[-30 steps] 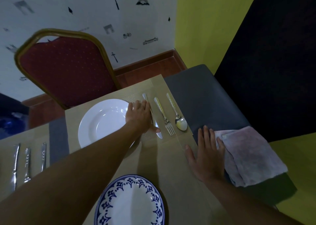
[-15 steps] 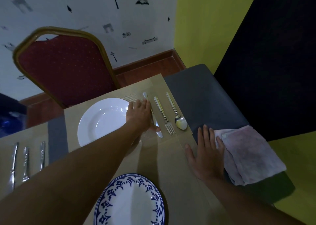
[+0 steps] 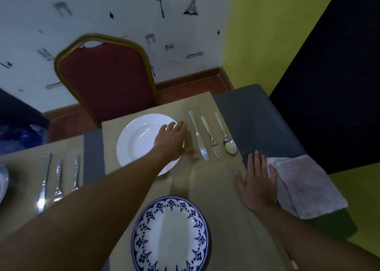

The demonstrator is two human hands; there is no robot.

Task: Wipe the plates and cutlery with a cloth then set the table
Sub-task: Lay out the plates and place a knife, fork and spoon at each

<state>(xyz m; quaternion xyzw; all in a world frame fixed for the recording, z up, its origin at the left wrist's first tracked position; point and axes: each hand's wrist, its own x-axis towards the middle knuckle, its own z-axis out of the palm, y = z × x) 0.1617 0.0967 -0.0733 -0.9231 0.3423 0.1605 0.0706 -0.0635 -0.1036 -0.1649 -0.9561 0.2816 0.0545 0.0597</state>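
A white plate point(image 3: 135, 143) lies on the far tan placemat point(image 3: 207, 167). My left hand point(image 3: 171, 141) rests flat over the plate's right rim, fingers straight, thumb on the mat. Right of it lie a knife point(image 3: 198, 136), a fork point(image 3: 211, 137) and a spoon point(image 3: 226, 137), side by side. My right hand point(image 3: 257, 180) lies flat at the mat's right edge, its fingers touching a folded pinkish cloth point(image 3: 306, 184). A blue-patterned plate point(image 3: 170, 235) sits on the near mat.
A red chair point(image 3: 107, 79) with a gold frame stands behind the white plate. Three more pieces of cutlery point(image 3: 58, 180) lie on a mat at the left, beside a grey runner strip point(image 3: 93, 155). The grey table edge point(image 3: 257, 118) drops off at the right.
My left hand has slid left, off the knife and onto the white plate's right rim. The right hand stays flat by the cloth. The view has shifted slightly.
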